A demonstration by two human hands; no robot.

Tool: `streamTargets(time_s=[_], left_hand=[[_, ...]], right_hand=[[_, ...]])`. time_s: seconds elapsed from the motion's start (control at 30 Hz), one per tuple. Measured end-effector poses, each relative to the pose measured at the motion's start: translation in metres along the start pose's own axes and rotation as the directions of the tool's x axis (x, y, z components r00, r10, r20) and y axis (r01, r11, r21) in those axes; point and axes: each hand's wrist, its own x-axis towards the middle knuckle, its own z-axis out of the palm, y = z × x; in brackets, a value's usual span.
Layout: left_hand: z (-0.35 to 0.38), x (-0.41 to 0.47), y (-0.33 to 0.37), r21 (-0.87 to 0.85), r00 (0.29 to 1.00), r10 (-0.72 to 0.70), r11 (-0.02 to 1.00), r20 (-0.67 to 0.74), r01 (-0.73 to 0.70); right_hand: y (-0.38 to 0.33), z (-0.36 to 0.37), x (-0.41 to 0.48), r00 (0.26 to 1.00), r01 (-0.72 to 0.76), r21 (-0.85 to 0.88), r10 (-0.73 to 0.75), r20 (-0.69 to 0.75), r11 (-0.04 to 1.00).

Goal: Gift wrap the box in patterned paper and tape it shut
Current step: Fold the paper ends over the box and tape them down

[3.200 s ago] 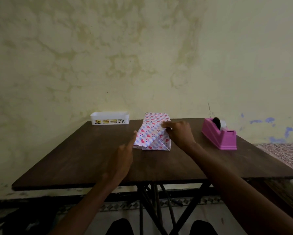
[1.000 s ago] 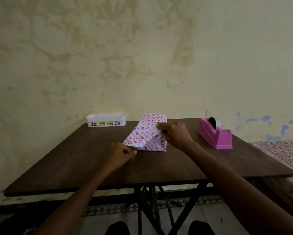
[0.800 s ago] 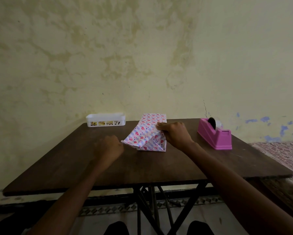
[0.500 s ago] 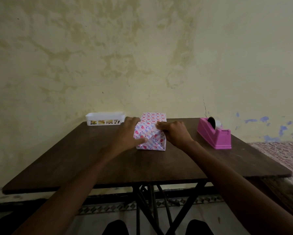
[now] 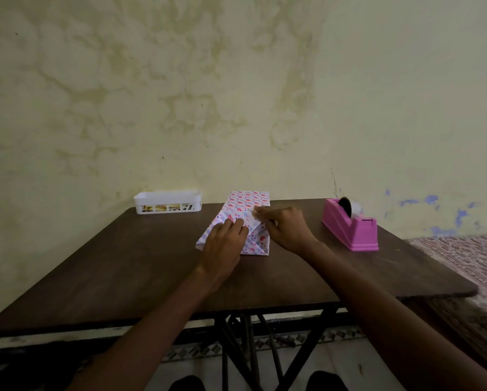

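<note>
The box (image 5: 248, 200) lies lengthwise in the middle of the brown table (image 5: 124, 263), covered in white patterned paper (image 5: 256, 244) with pink and blue prints. Its near end shows folded triangular flaps. My left hand (image 5: 225, 241) rests on the near left flap, fingers laid flat on the paper and pressing it toward the box. My right hand (image 5: 287, 227) sits at the near top edge, index finger and thumb pinching the folded paper there. A pink tape dispenser (image 5: 352, 227) stands to the right of the box, apart from both hands.
A white slotted basket (image 5: 167, 203) with small items stands at the table's far left, against the stained wall. A patterned cloth surface (image 5: 476, 258) lies beyond the table's right edge. Metal table legs and my feet show below the front edge.
My left hand came from the bare table at the near left onto the box's side, then slid down onto the near left flap. The spread flap is folded inward. My right hand stayed put.
</note>
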Motion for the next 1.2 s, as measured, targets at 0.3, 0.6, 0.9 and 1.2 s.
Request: streamTargets(time_s=[0.3, 0.6, 0.9, 1.2], left_hand=[[0.009, -0.001, 0.001, 0.099, 0.999, 0.027, 0.995, -0.018, -0.025], [0.013, 0.001, 0.001, 0.148, 0.994, 0.098, 0.985, -0.052, -0.089], [0.022, -0.001, -0.002, 0.132, 0.991, 0.129, 0.984, -0.030, -0.124], [0.021, -0.010, -0.007, 0.062, 0.995, 0.039, 0.998, -0.097, -0.033]], right_hand=[[-0.001, 0.007, 0.006, 0.977, -0.168, 0.075, 0.176, -0.122, 0.983], [-0.005, -0.002, 0.011, 0.977, -0.194, 0.103, 0.202, -0.071, 0.976], [-0.015, 0.007, 0.009, 0.978, -0.150, -0.121, 0.129, -0.162, 0.981], [-0.016, 0.007, 0.009, 0.997, -0.052, -0.378, 0.026, -0.074, 0.924]])
